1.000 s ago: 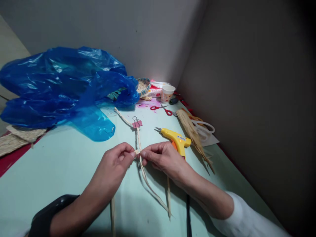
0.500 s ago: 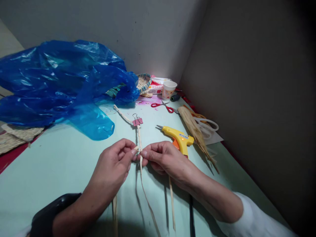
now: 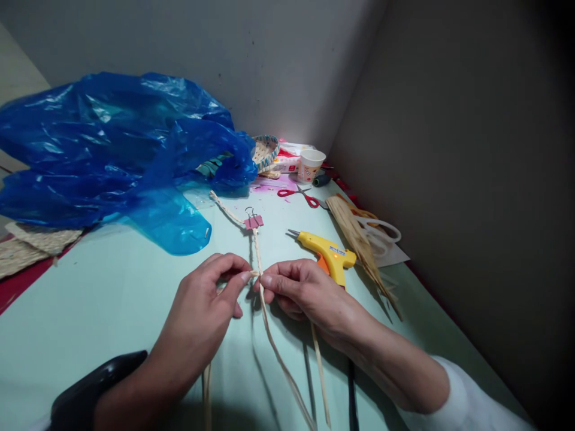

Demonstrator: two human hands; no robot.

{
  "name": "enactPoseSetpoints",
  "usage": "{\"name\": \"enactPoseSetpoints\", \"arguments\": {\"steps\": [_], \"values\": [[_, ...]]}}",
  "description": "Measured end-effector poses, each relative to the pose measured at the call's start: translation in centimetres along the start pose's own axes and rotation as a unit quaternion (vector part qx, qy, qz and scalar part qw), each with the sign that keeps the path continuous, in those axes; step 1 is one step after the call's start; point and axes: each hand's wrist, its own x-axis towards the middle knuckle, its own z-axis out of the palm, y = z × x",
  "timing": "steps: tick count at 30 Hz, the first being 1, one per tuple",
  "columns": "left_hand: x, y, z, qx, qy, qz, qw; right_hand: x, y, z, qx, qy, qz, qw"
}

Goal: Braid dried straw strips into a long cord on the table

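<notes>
Pinching, head view: left hand (image 3: 215, 288) closed on pale fibre strand (image 3: 254, 273); right hand (image 3: 302, 288) closed on braided fibre cord (image 3: 257, 251) between them, pink binder clip (image 3: 254, 222) farther up it. Hazards, I judge: slack pinch, braid loosening; rightward sweep, yellow glue gun (image 3: 327, 250) knocked.

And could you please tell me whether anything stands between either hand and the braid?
Nothing visible does: the left hand and right hand both pinch the braid at its near end. The pink binder clip grips it farther away, and the yellow glue gun lies to its right.
</notes>
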Motion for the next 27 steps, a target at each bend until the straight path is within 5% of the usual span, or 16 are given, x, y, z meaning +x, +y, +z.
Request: {"name": "enactPoseSetpoints", "arguments": {"steps": [9, 27], "values": [[1.1, -1.0, -1.0, -0.008, 0.044, 0.035, 0.998, 0.2, 0.2, 0.3, -0.057, 0.007, -0.014, 0.998], [1.0, -1.0, -0.9, -0.029, 0.037, -0.027, 0.999, 0.1, -0.2, 1.1, -0.053, 0.046, -0.005, 0.997]]}}
